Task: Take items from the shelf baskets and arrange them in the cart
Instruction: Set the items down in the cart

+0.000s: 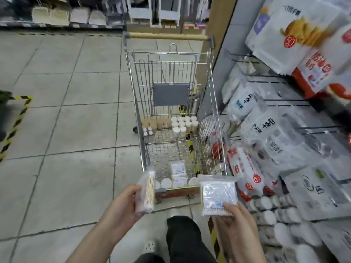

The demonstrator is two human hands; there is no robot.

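My left hand (121, 203) grips a clear packet of wooden cotton swabs (147, 192), held edge-on just short of the cart's near end. A flat packet of white cotton swabs (218, 196) is held by my right hand (235, 223), with the thumb on its lower edge. The wire cart (209, 76) stands straight ahead beside the shelf. On its floor lie small white packets (178, 169) and round white lids (166, 183) at the near end. White-capped jars (183, 125) and brown boxes (161, 124) stand at the far end.
Shelf racks on the right carry hanging white bags (254, 128) and red-and-white packs (245, 169); round white tubs (266, 211) fill a basket low down. Tiled floor spreads to the left, with yellow-black hazard tape (17, 122). My dark-trousered leg (182, 238) is below.
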